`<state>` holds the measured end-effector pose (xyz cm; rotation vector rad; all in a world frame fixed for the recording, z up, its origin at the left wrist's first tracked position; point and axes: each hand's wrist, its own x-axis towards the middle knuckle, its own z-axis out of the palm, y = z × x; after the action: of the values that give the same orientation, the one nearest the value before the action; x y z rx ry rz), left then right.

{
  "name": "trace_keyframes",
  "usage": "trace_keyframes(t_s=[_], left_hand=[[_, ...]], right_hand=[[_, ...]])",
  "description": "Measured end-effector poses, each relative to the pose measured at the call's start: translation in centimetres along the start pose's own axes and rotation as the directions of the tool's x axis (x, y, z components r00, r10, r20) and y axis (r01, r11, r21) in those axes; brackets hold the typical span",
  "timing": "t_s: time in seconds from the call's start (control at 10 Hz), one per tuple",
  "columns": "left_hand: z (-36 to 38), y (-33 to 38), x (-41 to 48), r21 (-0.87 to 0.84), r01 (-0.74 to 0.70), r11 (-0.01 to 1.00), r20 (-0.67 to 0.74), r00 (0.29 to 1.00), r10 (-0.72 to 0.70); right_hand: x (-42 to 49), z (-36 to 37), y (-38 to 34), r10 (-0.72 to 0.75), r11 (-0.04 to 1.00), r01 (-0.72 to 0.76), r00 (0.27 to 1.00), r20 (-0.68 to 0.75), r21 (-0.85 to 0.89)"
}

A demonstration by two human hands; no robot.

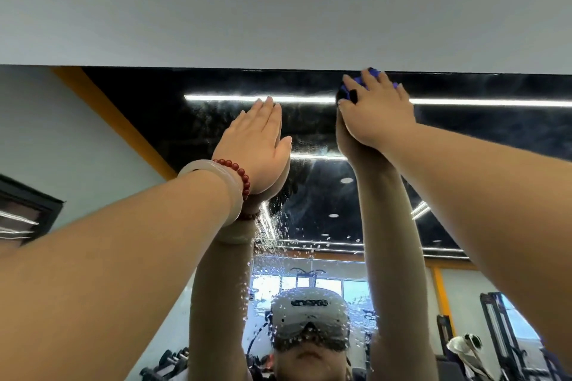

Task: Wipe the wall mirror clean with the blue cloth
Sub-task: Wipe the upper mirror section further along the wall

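Blue cloth (360, 82) bunched under right hand (376, 114) against streaked, droplet-speckled mirror (309, 130).

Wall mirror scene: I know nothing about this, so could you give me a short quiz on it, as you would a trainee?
1. True or false: the left hand lies flat, fingers straight, against the wall mirror.
2. Which hand presses the blue cloth to the glass? A) left B) right C) both
3. Fill in: the cloth sits at the mirror's ___ edge.
Key: 1 true; 2 B, the right hand; 3 top.
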<state>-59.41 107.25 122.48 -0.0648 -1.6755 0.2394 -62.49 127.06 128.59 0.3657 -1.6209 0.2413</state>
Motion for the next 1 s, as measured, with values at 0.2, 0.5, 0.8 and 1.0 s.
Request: trace_keyframes(t_s=[0.2,0.5,0.8,1.0], left_hand=[[-0.1,0.1,0.0,0.004,-0.004,1.000,-0.011,1.000,0.004],[-0.1,0.0,-0.1,-0.004,-0.001,1.000,0.003,1.000,0.001],[-0.6,0.2,-0.2,-0.008,0.010,1.000,0.035,0.999,-0.010],[-0.6,0.4,-0.3,-0.010,0.017,1.000,0.032,0.999,-0.016]], right_hand=[[0.5,-0.4,-1.4,-0.345,0.937,0.349,0.933,0.105,-0.028],[0.7,-0.2,-0.7,-0.023,1.000,0.023,1.000,-0.014,-0.012],[-0.7,-0.1,0.8,0.164,0.985,-0.164,0.986,0.008,0.053],[-4.7,0.6,-2.3,-0.185,0.983,0.185,0.983,0.003,-0.016]])
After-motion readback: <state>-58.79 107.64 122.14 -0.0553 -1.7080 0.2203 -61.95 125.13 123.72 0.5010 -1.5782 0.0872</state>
